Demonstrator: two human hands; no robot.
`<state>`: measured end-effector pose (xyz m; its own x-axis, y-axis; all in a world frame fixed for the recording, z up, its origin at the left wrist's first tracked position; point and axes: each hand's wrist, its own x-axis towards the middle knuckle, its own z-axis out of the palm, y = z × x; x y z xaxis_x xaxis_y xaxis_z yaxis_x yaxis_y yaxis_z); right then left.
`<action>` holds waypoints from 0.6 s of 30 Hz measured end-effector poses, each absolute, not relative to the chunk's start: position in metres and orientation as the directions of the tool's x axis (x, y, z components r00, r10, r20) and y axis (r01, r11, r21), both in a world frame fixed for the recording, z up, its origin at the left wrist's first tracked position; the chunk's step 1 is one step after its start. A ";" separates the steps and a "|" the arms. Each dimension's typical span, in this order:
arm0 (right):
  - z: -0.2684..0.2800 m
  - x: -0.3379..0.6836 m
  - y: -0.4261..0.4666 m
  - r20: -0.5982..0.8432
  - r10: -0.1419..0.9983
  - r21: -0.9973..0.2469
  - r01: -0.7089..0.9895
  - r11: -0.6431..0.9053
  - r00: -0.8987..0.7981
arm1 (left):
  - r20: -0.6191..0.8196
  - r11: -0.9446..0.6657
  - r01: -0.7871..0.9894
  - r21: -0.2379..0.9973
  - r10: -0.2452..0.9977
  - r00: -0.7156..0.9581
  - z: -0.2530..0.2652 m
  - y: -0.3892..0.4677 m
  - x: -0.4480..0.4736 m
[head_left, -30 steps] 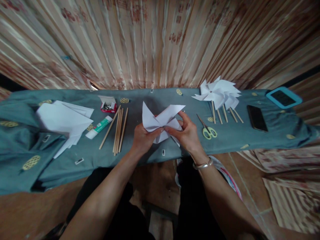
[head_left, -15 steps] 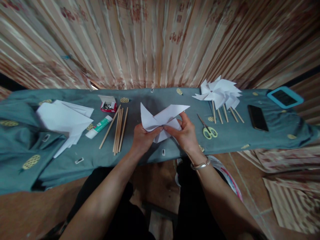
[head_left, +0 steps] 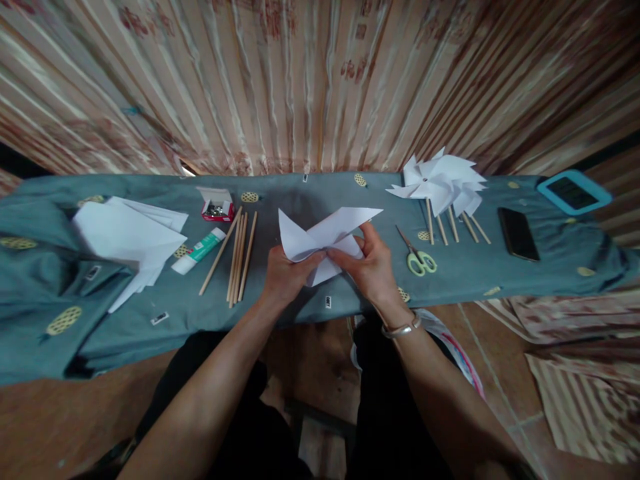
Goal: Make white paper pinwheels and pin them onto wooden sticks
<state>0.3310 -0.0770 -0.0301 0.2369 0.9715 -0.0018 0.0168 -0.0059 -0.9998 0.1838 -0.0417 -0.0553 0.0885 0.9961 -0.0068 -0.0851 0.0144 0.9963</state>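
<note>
Between my two hands is a white paper pinwheel, its pointed blades spread out above the cloth. My left hand grips its lower left side, with the thumb pressed near the centre. On the other side my right hand pinches it, thumb also at the centre and fingers behind the paper. Both thumbs meet at the middle, and most of the fingers are hidden by the paper. Green-handled scissors lie right of my right hand. Several wooden sticks rest to the left of my left hand.
White paper sheets lie at the left. A glue tube and a red box of small metal pieces are near the sticks. Finished pinwheels on sticks, a phone and a blue-framed device occupy the right of the clothed table.
Hardly anything differs: both hands keep their hold on the paper pinwheel, which has opened very slightly wider. The view has shifted a little.
</note>
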 end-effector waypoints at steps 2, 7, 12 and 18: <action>-0.031 0.331 -0.077 0.008 0.973 -1.000 0.027 0.002 0.229 | 0.000 0.007 -0.086 0.996 0.996 0.086 -0.056 -0.041 0.184; -0.030 0.329 -0.077 0.019 0.976 -1.000 0.011 0.017 0.219 | 0.001 0.008 -0.089 0.996 0.995 0.097 -0.058 -0.041 0.183; -0.030 0.330 -0.077 0.019 0.976 -1.000 0.006 0.019 0.218 | 0.004 0.005 -0.081 0.997 0.994 0.113 -0.058 -0.041 0.182; -0.034 0.331 -0.077 0.023 0.977 -1.000 0.020 0.019 0.211 | -0.020 0.024 -0.041 0.999 0.994 0.108 -0.055 -0.040 0.181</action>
